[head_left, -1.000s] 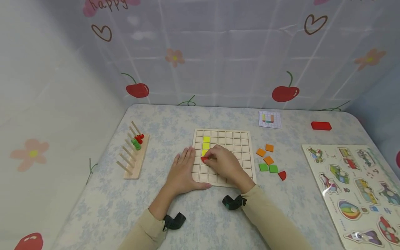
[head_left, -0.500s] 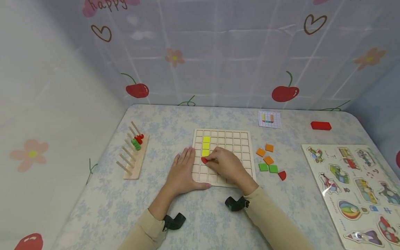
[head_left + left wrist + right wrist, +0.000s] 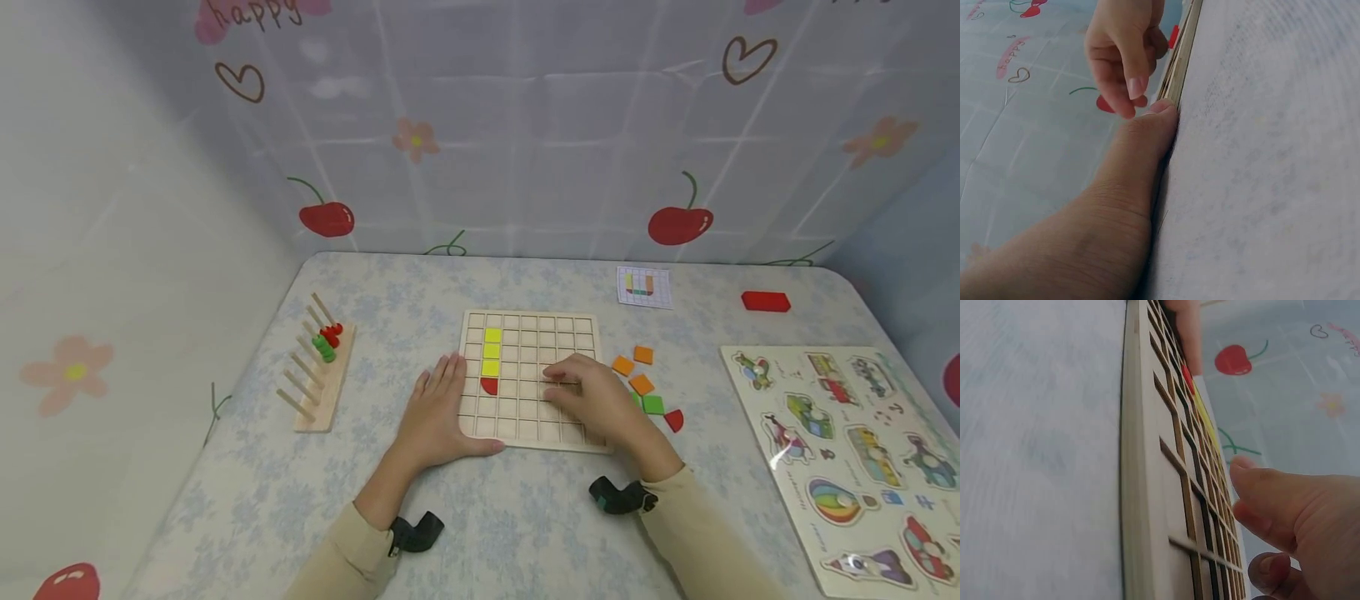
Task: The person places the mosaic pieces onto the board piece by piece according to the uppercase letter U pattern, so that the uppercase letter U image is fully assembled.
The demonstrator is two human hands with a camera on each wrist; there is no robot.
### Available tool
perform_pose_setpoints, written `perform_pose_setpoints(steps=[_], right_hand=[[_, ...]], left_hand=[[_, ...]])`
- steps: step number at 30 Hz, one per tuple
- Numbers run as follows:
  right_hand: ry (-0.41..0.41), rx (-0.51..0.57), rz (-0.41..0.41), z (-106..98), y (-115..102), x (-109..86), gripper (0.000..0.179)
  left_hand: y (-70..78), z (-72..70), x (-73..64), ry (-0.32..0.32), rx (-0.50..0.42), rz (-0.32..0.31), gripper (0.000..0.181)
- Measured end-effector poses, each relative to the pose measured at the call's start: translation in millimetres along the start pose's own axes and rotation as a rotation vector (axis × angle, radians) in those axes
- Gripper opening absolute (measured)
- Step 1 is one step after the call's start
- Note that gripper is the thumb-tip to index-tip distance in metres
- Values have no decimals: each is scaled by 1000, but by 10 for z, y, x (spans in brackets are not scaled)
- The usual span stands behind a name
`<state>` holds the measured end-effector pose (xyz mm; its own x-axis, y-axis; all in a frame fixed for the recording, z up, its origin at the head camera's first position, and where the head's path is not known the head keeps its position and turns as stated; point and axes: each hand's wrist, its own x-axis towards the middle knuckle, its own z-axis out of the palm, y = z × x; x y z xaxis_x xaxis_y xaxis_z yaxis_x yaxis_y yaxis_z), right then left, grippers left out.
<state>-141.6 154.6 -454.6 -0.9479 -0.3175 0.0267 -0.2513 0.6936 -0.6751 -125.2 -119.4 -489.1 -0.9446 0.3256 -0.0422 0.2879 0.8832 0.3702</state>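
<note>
The wooden grid board [image 3: 517, 408] lies mid-table. My left hand [image 3: 431, 417] rests at its left edge, fingers straight, thumb along the front edge. In one column sit yellow squares [image 3: 491, 351], with a red quarter-circle tile [image 3: 490, 386] in the cell just below them. Over the board's right part hovers my right hand [image 3: 603, 400], thumb and index finger apart with nothing between them. The right wrist view shows that hand [image 3: 1297, 525] above the grid cells. Right of the board lie orange squares [image 3: 642, 355], green squares [image 3: 653, 405], one partly hidden by the hand, and another red quarter-circle [image 3: 674, 420].
A wooden peg rack [image 3: 330, 379] with red and green beads stands at the left. Behind the tiles is a pattern card [image 3: 644, 287]. A red block [image 3: 766, 301] lies at the back right, beyond a picture puzzle board [image 3: 840, 442].
My right hand has let go of the red quarter-circle, leaving it in its cell, and moved right toward the loose tiles. My left hand has stayed at the board's edge.
</note>
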Motion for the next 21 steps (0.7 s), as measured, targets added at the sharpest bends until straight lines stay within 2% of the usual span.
perform_pose_setpoints(steps=[4,10,21], right_hand=[[23,2,15,-182,131,-103,30],[55,-68,53,-401,315,-236,31],[123,-131,74,-578,564,-427,26]], left_hand=[[-8,12,6,7,-1,5,141],[-13,15,6,4,-4,2,141],[-13,14,5,1,-2,0,141]])
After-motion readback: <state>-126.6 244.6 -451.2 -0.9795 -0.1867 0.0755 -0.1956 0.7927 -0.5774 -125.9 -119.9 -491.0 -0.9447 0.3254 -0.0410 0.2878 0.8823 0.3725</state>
